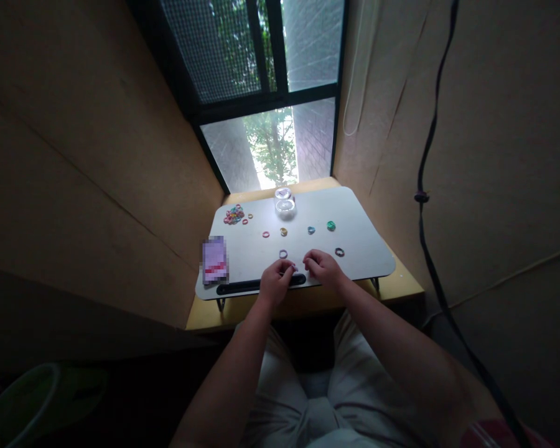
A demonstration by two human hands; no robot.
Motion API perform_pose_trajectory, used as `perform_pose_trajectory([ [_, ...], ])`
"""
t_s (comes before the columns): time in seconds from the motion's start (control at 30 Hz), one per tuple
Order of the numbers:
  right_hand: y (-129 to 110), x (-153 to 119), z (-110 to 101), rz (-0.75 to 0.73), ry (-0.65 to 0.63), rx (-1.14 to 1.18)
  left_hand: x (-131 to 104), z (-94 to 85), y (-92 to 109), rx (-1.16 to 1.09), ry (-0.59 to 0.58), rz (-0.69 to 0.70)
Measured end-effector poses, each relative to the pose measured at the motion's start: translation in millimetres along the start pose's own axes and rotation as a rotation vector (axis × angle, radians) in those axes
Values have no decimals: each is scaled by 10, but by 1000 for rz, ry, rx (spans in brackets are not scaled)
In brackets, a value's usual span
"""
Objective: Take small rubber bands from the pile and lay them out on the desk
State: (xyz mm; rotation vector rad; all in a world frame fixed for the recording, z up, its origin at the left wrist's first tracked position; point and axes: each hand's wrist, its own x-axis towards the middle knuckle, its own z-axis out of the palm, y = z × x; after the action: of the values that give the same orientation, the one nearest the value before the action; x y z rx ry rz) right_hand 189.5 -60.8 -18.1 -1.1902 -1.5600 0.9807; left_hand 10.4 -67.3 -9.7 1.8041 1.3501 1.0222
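My left hand (276, 278) is closed in a pinch above the front of the white folding table (364, 249). Something small and pale shows at its fingertips, too small to name. Close by on the right, my right hand (323, 266) has its fingers curled together, and whatever is in them is hidden. A lilac loop (283, 254), like a small hair tie, lies just beyond my left hand. Farther back are a pink loop (266, 234), yellow loops (284, 231), blue loops (311, 230) and green loops (331, 226). To the right of my right hand sits a dark loop (339, 252).
A mixed pile of coloured loops (234, 215) lies at the back left. A clear plastic container (285, 208) stands at the back, near the window (270, 143). A blurred purple package (214, 260) is at the left edge. A black slot (242, 287) runs along the front.
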Motion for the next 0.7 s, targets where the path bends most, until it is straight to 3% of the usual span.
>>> perform_pose_trajectory([
  [0.33, 19, 22, -21, -24, -10, -54, 237, -62, -7, -132, 123, 1],
  [0.53, 16, 14, -25, -20, -25, -6, 433, -234, -51, 54, 208, 4],
  [0.7, 29, 17, -30, -46, -22, -27, 570, -315, -85, 261, 153, 0],
])
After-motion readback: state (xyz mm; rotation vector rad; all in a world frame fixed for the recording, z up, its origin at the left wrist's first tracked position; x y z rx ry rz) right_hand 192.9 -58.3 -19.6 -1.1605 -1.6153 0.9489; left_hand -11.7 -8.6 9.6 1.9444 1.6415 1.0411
